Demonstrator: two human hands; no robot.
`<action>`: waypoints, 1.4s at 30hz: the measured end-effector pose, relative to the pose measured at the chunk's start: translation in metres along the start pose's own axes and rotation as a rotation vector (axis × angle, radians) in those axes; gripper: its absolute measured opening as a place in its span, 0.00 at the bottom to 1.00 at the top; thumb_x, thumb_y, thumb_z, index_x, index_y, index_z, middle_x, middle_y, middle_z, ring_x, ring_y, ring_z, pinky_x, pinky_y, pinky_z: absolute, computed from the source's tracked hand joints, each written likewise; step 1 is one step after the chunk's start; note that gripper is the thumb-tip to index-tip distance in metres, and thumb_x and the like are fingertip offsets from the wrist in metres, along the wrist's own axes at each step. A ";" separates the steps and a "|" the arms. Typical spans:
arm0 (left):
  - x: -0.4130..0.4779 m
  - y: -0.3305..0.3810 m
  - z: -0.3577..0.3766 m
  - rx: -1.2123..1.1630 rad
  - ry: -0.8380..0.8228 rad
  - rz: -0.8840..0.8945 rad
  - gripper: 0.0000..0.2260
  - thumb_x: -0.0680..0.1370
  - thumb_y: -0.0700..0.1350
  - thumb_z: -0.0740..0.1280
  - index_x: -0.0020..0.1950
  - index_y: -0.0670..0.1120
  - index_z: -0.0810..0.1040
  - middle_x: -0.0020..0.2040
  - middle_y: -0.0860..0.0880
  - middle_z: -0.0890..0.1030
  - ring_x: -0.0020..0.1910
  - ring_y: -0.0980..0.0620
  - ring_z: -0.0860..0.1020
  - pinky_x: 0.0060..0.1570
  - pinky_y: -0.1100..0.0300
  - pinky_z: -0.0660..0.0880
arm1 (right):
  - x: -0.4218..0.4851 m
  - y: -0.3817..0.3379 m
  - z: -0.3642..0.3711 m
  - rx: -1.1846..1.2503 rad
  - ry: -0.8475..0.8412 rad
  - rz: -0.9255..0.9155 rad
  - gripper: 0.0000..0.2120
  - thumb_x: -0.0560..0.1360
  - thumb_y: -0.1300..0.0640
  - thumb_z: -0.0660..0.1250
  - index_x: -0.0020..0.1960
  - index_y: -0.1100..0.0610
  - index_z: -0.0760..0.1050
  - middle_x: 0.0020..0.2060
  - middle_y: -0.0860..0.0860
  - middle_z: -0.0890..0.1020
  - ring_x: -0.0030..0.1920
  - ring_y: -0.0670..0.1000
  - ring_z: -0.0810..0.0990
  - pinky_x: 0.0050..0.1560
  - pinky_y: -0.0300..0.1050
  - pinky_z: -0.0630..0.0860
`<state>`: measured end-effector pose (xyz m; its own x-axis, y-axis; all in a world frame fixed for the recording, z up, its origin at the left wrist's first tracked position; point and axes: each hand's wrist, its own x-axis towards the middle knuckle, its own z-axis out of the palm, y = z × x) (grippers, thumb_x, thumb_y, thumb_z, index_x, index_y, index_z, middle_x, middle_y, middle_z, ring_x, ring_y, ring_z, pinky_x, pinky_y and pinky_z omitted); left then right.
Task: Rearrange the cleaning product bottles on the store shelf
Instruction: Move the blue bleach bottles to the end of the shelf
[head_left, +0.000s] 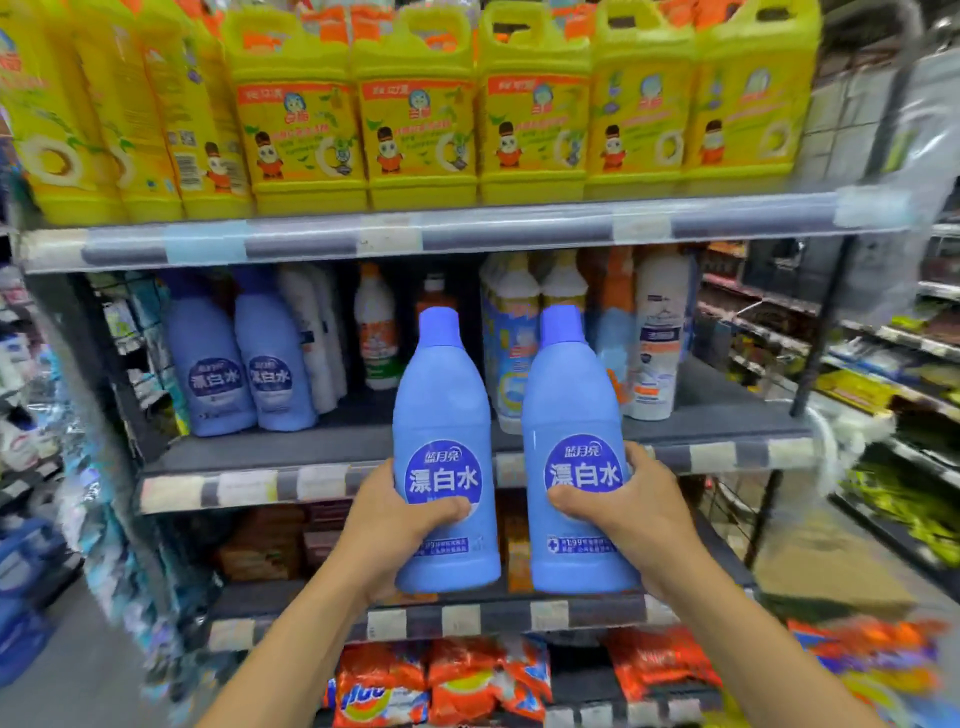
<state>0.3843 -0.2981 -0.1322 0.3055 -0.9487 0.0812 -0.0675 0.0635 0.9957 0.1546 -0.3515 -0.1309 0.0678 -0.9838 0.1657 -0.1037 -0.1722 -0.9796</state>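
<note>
Left hand (400, 525) and right hand (634, 512) each grip one blue bottle (444, 415); two more (210, 364) stand shelved, rear bottles (376, 327) half-hidden.

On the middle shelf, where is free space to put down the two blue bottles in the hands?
The bare strip of the middle shelf lies in front, between the two blue bottles at left and the white spray bottle. The back row is crowded.

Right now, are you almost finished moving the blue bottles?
About halfway, I'd guess. Two blue bottles on the shelf already stand together at the left. The left hand holds one blue bottle, the right hand another blue bottle, both off the middle shelf. Those two need setting down.
</note>
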 end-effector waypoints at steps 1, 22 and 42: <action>-0.006 0.000 0.017 -0.005 0.000 -0.004 0.21 0.57 0.41 0.78 0.48 0.46 0.79 0.41 0.47 0.86 0.38 0.47 0.85 0.33 0.55 0.80 | -0.003 0.002 -0.018 -0.009 0.008 -0.005 0.26 0.54 0.54 0.83 0.48 0.50 0.76 0.39 0.46 0.85 0.34 0.43 0.83 0.30 0.37 0.78; -0.071 0.009 0.234 -0.045 -0.067 -0.036 0.31 0.50 0.46 0.79 0.51 0.43 0.79 0.44 0.44 0.86 0.41 0.44 0.85 0.39 0.48 0.82 | 0.018 0.014 -0.244 0.106 -0.048 0.147 0.20 0.60 0.58 0.81 0.48 0.57 0.78 0.38 0.54 0.86 0.34 0.54 0.85 0.31 0.45 0.80; 0.039 -0.001 0.252 -0.077 -0.054 0.037 0.30 0.48 0.46 0.78 0.50 0.46 0.78 0.43 0.46 0.86 0.38 0.48 0.85 0.33 0.57 0.80 | 0.292 0.045 -0.199 0.024 0.111 -0.042 0.40 0.54 0.58 0.84 0.63 0.57 0.72 0.52 0.53 0.82 0.48 0.53 0.83 0.44 0.47 0.82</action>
<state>0.1564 -0.4129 -0.1414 0.2525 -0.9605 0.1171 -0.0040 0.1200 0.9928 -0.0278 -0.6568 -0.1039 -0.0384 -0.9754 0.2170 -0.0793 -0.2135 -0.9737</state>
